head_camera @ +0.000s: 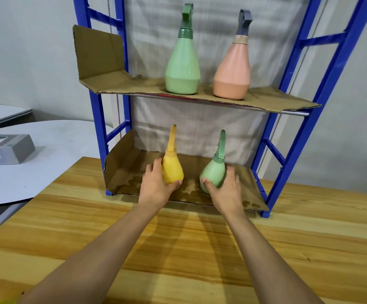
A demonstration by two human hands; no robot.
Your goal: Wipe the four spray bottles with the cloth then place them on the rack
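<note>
While hands grip them, left hand (156,183) wrapping yellow bottle (172,170), right hand (224,187) wrapping green bottle (213,175), both pear-shaped, upright.

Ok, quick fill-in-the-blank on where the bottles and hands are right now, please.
1. The left hand grips the ____ bottle.
2. The right hand grips a ____ bottle on the lower shelf.
3. The pink bottle stands on the ____ shelf, beside another green bottle.
4. The shelves of the blue rack are lined with ____.

Missing words: yellow; green; upper; cardboard
</note>
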